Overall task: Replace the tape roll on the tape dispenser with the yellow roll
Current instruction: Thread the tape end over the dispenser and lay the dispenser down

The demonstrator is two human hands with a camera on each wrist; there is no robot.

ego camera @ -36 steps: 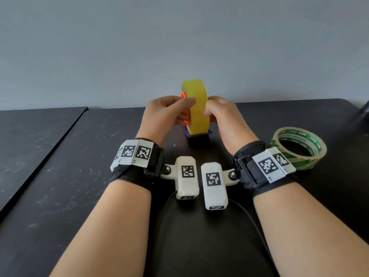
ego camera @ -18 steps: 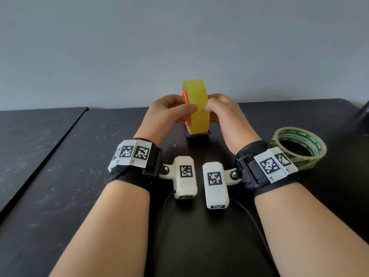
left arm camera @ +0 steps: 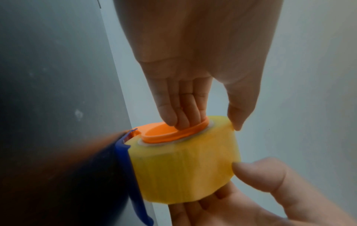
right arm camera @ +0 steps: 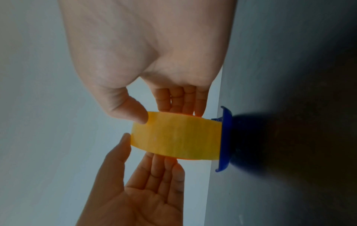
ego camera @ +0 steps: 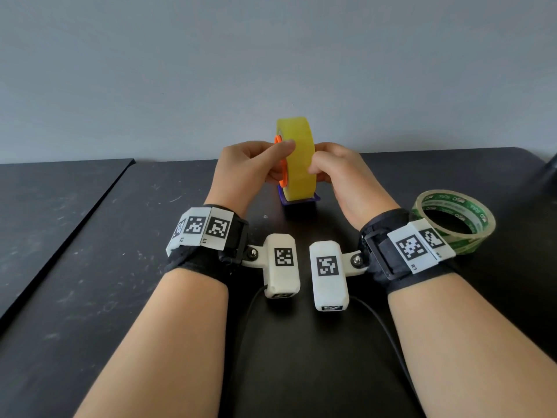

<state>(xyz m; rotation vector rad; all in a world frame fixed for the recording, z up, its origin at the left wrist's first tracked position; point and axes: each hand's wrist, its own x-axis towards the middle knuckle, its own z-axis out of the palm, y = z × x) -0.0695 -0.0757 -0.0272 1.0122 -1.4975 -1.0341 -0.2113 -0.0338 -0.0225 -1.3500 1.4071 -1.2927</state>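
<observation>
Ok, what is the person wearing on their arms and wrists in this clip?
Both forearms are bare, no sleeves. Each wrist has a black fabric strap carrying white plates printed with black square fiducial tags. A white rounded camera pod, also tagged, hangs on a bracket off the left wrist and the right wrist, each trailing a thin black cable.

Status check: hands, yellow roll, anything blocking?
Left hand and right hand both grip yellow roll. Roll upright on orange hub, blue dispenser beneath. Green-printed roll aside, right; nothing blocking.

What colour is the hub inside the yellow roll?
Orange; the hub inside the yellow roll shows best in the left wrist view.
</observation>
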